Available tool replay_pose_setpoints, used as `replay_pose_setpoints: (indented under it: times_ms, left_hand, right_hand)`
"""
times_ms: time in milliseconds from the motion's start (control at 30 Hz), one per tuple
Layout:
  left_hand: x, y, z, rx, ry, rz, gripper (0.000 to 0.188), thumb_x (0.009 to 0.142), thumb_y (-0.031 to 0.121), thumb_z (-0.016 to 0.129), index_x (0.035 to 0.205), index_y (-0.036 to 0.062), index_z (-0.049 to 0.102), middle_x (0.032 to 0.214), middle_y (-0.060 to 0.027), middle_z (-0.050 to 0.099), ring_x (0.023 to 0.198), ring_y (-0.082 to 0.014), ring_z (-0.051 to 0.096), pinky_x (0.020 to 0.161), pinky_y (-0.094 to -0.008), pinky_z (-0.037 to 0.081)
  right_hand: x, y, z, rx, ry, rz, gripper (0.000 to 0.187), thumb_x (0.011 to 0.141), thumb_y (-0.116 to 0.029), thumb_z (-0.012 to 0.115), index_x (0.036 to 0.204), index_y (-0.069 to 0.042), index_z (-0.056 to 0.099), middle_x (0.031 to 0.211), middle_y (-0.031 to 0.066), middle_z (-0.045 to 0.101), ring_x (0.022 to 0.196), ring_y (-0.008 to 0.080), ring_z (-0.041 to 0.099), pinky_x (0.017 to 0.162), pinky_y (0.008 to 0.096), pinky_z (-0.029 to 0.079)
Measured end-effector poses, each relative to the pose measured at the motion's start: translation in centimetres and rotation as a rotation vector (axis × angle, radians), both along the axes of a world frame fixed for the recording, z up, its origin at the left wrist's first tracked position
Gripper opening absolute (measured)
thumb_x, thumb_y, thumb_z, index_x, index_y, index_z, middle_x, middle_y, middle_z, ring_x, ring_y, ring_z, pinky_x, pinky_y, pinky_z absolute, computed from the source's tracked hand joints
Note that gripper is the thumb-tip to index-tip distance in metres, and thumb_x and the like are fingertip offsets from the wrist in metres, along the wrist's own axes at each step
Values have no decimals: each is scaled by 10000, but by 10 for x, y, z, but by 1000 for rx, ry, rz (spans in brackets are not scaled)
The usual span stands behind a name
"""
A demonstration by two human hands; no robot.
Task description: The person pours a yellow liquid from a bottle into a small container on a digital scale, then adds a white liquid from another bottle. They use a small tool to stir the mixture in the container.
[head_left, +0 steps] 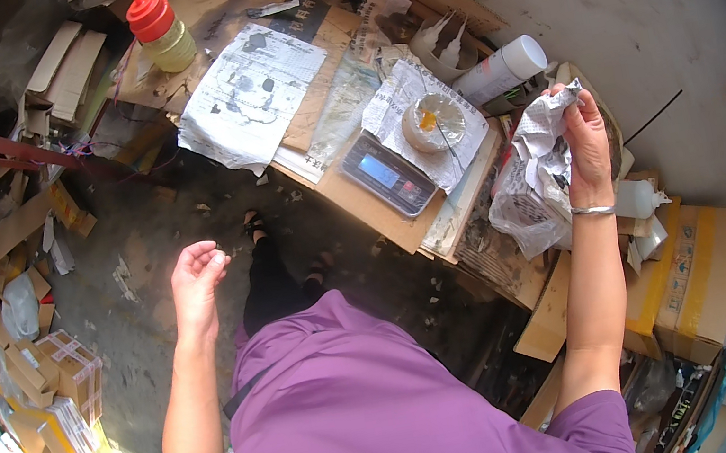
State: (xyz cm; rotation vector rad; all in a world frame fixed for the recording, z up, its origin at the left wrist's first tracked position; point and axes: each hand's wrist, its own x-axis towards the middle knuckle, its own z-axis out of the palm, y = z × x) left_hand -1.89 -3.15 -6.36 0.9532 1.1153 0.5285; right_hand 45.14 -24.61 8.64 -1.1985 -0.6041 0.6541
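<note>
My right hand [589,141], a metal bracelet at its wrist, pinches a crumpled sheet of printed paper [543,124] at the right end of the workbench. Below the paper sits a clear plastic bag [520,215]. My left hand [199,281] hangs in the air over the floor, away from the bench, its fingers curled in with nothing visible in them. Between the hands, a digital scale [388,174] with a lit blue display lies on the bench. A round cup [433,124] with yellowish stuff inside stands on paper [400,100] on the scale.
A stained sheet [254,91] and a red-capped squeeze bottle [161,35] are on the bench's left part. Behind the scale lie a white spray can [500,69] and a tub of nozzle bottles [446,45]. Cardboard boxes [689,278] stand at right; scrap cardboard [31,364] is heaped at left.
</note>
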Motion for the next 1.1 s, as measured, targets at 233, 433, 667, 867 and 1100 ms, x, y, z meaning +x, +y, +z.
replay_pose_setpoints:
  times_ms: [233, 433, 667, 867, 1100]
  left_hand:
    - [-19, -23, 7, -31, 49, 58, 270, 880, 51, 679, 1128, 19, 577, 963, -32, 639, 903, -119, 635, 780, -231, 478]
    - [-53, -35, -5, -55, 97, 119, 250, 897, 87, 700, 1122, 54, 598, 933, -12, 641, 880, -116, 659, 766, -230, 511]
    - [-30, -15, 6, 195, 71, -39, 219, 872, 76, 711, 1070, 48, 622, 933, -13, 643, 868, -110, 623, 768, -235, 485]
    - [85, -2, 98, 1086, 44, -372, 164, 745, 72, 776, 870, 37, 676, 902, -79, 651, 863, -233, 615, 802, -339, 475]
    - [170, -23, 129, 1178, -160, -269, 288, 692, 89, 821, 936, 63, 670, 842, -63, 635, 802, -252, 572, 771, -347, 436]
  right_hand:
    - [-23, 32, 1, 60, -46, 91, 172, 913, -63, 691, 1084, -79, 682, 1125, 111, 699, 1037, 168, 638, 937, 296, 483]
    - [-24, 43, -12, -44, -89, 21, 203, 885, 12, 695, 1081, -34, 676, 976, 30, 695, 865, 93, 628, 820, 235, 501]
    - [-42, 54, -22, -153, -142, -29, 206, 864, -34, 739, 1060, -34, 679, 876, -11, 672, 789, 58, 602, 742, 206, 477]
    - [-89, 86, -26, -50, -140, -247, 198, 848, -19, 759, 1030, -5, 685, 898, 7, 681, 800, 67, 610, 763, 213, 486]
    - [-151, 110, -11, 2, -235, -481, 179, 831, 16, 765, 996, 0, 696, 863, -3, 670, 759, 54, 585, 699, 194, 473]
